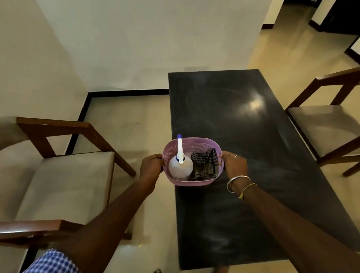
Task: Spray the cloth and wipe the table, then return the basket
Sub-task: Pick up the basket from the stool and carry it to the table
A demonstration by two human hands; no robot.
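Note:
A small purple plastic basket is held over the left edge of the black table. Inside it stands a white spray bottle with a white and blue nozzle, and beside that lies a crumpled dark checked cloth. My left hand grips the basket's left handle. My right hand grips its right handle. Whether the basket touches the tabletop I cannot tell.
A wooden armchair with beige cushions stands left of the table. Another such chair is on the right. White walls with a black skirting board close the far left corner. Pale tiled floor runs past the table to the back right.

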